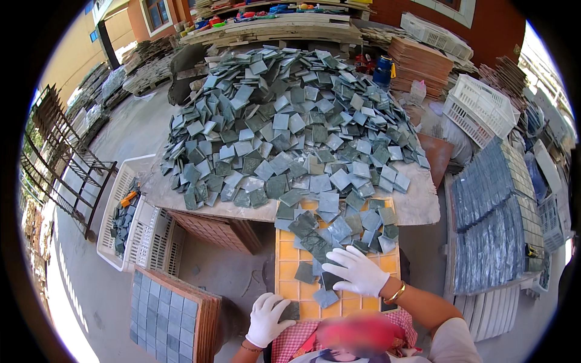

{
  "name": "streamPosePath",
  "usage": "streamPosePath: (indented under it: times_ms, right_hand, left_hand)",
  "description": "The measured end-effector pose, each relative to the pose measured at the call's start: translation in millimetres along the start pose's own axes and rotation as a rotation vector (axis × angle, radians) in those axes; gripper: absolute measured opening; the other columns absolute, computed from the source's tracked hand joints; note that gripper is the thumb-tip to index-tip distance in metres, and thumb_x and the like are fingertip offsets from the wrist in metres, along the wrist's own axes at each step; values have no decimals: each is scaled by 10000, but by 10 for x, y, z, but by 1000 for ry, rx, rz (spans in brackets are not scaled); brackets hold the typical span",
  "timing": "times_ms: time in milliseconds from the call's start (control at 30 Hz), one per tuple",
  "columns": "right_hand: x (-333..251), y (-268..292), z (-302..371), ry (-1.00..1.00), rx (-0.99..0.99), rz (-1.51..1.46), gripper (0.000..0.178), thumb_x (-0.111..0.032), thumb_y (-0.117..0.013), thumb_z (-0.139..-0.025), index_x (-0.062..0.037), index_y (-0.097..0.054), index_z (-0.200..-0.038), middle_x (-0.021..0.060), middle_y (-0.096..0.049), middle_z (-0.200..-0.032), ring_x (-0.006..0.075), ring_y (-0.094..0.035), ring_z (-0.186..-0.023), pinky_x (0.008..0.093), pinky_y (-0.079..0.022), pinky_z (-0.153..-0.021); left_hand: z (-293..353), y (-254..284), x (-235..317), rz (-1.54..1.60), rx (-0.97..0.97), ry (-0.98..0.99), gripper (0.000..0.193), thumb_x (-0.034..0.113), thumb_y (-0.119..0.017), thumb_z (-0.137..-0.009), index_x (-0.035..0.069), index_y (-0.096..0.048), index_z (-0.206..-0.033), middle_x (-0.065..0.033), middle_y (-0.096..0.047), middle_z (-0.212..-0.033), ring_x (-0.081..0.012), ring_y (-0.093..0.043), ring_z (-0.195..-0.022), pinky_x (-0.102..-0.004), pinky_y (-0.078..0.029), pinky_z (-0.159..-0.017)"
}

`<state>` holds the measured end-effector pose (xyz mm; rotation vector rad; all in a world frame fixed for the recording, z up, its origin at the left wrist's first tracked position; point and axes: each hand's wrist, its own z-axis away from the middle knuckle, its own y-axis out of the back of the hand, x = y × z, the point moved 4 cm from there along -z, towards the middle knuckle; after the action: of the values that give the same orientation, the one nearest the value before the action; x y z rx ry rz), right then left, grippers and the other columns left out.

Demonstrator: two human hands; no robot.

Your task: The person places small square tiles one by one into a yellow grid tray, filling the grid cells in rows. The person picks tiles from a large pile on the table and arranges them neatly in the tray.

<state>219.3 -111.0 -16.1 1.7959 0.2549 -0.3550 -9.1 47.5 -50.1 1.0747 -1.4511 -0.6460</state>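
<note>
Loose grey-green tiles (339,228) are covering the 12 o'clock half of a yellow gridded tray (287,269). Right hand (357,272) is lying open on the tray's 4 o'clock side, fingers spreading, a dark tile (330,280) sitting partly under them at 9 o'clock. Left hand (266,320) is curving round the 8 o'clock corner, another dark tile (290,311) lying at its fingertips; can't tell if pinching. Big tile pile (290,121) is filling 12 o'clock, white crates (151,242) standing at 9, wrapped tile stacks (490,224) near 3.
</note>
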Motion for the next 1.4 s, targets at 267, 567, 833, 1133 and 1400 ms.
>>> streamPosePath:
  times_ms: [267,567,833,1133,1400]
  right_hand:
    - [562,289,-697,-335,20,418,535,-397,-686,-804,-102,-542,-1226,82,-497,-1295,280,-453,-1217,435,-440,-842]
    - [502,-88,-1293,107,-152,363,518,-492,-587,-861,-227,-545,-1304,109,-462,-1344,338,-362,-1308,512,-282,-1063]
    - [1621,694,-1549,-663,140,686,508,-432,-653,-826,-127,-564,-1221,128,-503,-1282,352,-374,-1281,547,-302,-1022]
    - [1480,140,-2287,-98,-46,571,435,-358,-635,-851,-250,-554,-1265,75,-549,-1225,274,-453,-1224,503,-303,-1047]
    - [1471,315,-2580,-250,109,766,321,-387,-675,-818,-142,-682,-1024,89,-499,-1330,339,-318,-1340,547,-246,-1080]
  left_hand:
    - [8,11,-36,108,46,24,592,427,-813,-634,114,-636,-1104,-81,-567,-1100,-320,-523,-1074,-431,-436,-919]
    - [-18,-99,-30,202,130,39,442,400,-733,-717,78,-638,-1004,-108,-594,-988,-338,-547,-969,-469,-429,-906]
    - [13,-175,-79,287,239,96,325,278,-731,-723,84,-648,-970,-94,-602,-966,-320,-547,-971,-461,-409,-917]
    - [-22,-200,-141,340,299,99,196,200,-678,-769,79,-661,-922,-83,-616,-920,-293,-571,-921,-444,-422,-900]
    - [-18,-197,-141,349,334,102,196,175,-678,-773,76,-657,-940,-89,-619,-951,-300,-576,-923,-449,-424,-901]
